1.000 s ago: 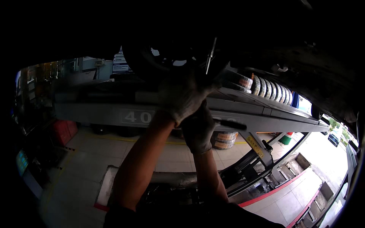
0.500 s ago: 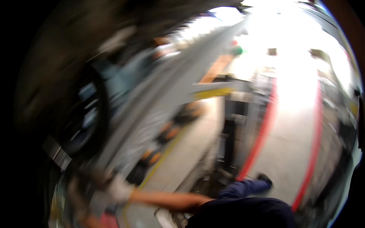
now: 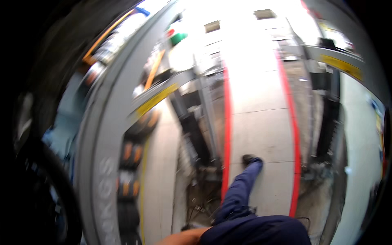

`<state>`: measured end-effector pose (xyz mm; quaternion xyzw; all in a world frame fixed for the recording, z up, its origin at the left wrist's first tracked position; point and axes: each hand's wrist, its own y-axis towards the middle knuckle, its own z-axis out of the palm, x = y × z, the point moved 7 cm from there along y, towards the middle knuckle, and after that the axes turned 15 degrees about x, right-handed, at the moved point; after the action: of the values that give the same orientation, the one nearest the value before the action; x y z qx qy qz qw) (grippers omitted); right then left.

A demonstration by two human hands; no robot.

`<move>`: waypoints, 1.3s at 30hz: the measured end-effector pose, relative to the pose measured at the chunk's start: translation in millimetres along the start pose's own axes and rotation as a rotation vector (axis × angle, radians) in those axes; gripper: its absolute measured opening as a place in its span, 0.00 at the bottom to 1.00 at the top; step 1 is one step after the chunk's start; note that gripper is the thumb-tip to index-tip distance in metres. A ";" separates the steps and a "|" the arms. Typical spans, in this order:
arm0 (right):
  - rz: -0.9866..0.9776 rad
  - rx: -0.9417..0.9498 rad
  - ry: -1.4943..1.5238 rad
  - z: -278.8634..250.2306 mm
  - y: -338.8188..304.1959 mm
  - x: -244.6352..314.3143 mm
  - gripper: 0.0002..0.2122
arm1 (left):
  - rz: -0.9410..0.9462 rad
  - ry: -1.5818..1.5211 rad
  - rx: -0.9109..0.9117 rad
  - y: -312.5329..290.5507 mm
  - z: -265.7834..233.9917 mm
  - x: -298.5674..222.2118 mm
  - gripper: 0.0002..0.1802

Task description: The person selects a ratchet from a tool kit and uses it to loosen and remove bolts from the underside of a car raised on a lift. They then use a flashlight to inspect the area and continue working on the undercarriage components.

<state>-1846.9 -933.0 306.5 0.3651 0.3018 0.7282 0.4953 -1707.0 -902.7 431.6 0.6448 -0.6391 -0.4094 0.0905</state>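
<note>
Neither of my hands shows now. Only a bare stretch of my left arm (image 3: 183, 237) comes in at the lower edge, bent outward to the left, and its hand lies beyond the picture. My right arm is hidden too. Below me are my dark blue sleeve or shirt (image 3: 261, 230) and one leg in dark blue trousers (image 3: 241, 188). Its dark shoe (image 3: 249, 159) stands on the pale tiled walkway (image 3: 261, 134). What either hand holds or touches cannot be seen.
Red lines (image 3: 227, 134) border the walkway. A tall grey lift post (image 3: 98, 130) rises at left, with a yellow-labelled arm (image 3: 157, 98); a similar grey arm (image 3: 337, 61) is at right. Stacked tyres (image 3: 130, 188) stand beside the left post. A dark tyre-like ring (image 3: 61, 183) curves at far left.
My view has swung to the right and straightened along the walkway. The left hand, blurred at lower left before, has gone out of the picture. The right lift arm has come into sight.
</note>
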 end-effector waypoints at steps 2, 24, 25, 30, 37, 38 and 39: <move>0.349 0.229 -0.583 47.7 -25.4 20.5 0.20 | -0.065 -0.134 0.075 1.1 -13.8 33.1 0.22; 0.499 0.478 0.573 55.9 -30.0 51.2 0.19 | -0.239 -0.178 -0.050 3.0 28.0 -23.8 0.30; 0.458 0.475 0.468 54.7 -30.9 50.9 0.18 | -0.271 -0.180 -0.053 -0.5 28.3 -25.9 0.30; 0.103 0.455 -0.161 48.3 -19.3 80.7 0.22 | -0.246 -0.234 -0.155 -0.9 37.7 -28.1 0.28; 0.230 0.603 -0.380 34.2 -21.3 106.3 0.24 | -0.235 -0.308 -0.260 -5.6 44.6 -30.5 0.25; -0.030 0.396 -0.860 20.5 -25.2 136.8 0.25 | -0.246 -0.318 -0.304 -5.3 45.6 -28.0 0.24; -0.089 0.410 -0.892 20.7 -32.2 163.9 0.24 | -0.258 -0.337 -0.362 -9.2 47.5 -21.0 0.24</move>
<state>-1853.4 -766.5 330.2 0.7181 0.2127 0.4047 0.5247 -1727.4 -863.0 403.6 0.6168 -0.4742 -0.6267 0.0439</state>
